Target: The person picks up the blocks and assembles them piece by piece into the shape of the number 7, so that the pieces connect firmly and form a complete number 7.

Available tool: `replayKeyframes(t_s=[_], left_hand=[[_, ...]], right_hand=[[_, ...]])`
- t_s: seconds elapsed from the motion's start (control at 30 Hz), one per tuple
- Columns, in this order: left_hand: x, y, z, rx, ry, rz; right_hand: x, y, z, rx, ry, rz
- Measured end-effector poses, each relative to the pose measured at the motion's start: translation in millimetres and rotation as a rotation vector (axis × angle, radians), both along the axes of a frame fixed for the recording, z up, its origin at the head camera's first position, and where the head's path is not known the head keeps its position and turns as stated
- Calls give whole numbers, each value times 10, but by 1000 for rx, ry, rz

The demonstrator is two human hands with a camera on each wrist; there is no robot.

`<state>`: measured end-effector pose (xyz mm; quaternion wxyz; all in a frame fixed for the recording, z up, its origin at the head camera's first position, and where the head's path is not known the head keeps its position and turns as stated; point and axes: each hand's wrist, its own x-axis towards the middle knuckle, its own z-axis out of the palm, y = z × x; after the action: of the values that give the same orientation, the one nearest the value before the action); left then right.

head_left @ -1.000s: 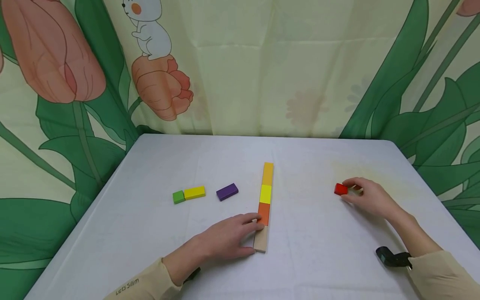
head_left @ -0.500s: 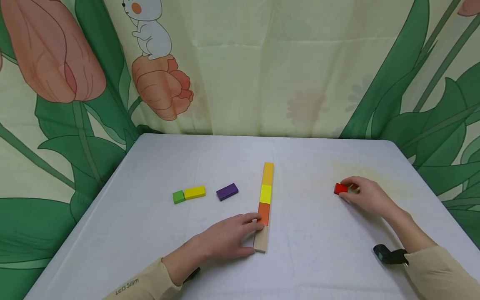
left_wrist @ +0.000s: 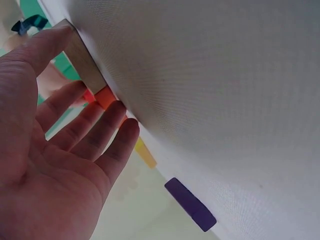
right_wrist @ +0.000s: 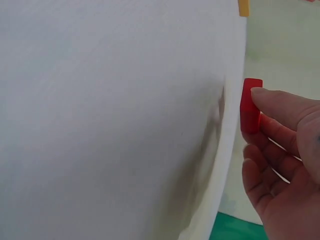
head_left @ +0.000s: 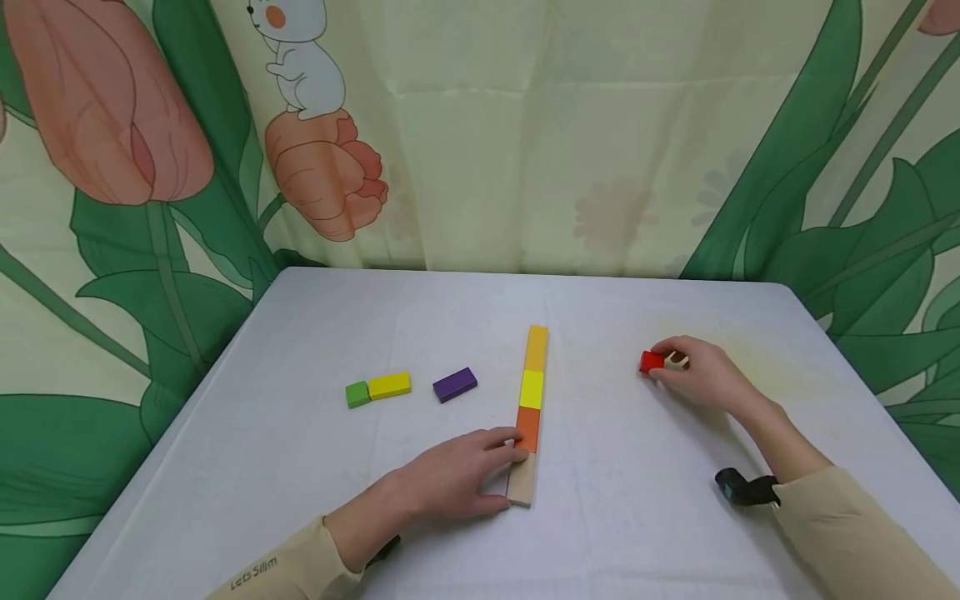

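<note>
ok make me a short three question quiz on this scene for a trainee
1. Which hand holds the red block?
2. True or false: the purple block touches no other block.
3. Fill in the gap: the orange block lies in line between the bright yellow block and the ___ block.

Key
1. The right hand, between thumb and fingers.
2. True.
3. Plain wooden: the plain wooden block is at the near end.

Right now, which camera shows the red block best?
The right wrist view: the red block looks biggest there, pinched by the right hand. The head view shows it small; the left wrist view, probably just a sliver beyond the left hand.
</note>
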<state>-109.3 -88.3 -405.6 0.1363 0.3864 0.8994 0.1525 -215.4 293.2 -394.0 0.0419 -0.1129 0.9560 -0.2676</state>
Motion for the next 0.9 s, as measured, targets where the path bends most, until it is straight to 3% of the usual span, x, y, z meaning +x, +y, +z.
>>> replayKeyframes(t_s=[0.4,0.6,0.9], left_hand=[[-2,-22,19,-1,7,4],[-1,-14,24,-18,-17,11],[2,14,7,-22,-22,10]], right_hand=[[-334,-449,3,-68,39,47],[-496,-640,-46,-92,-13,24],[-620,-836,-9,-83,-44,-1]])
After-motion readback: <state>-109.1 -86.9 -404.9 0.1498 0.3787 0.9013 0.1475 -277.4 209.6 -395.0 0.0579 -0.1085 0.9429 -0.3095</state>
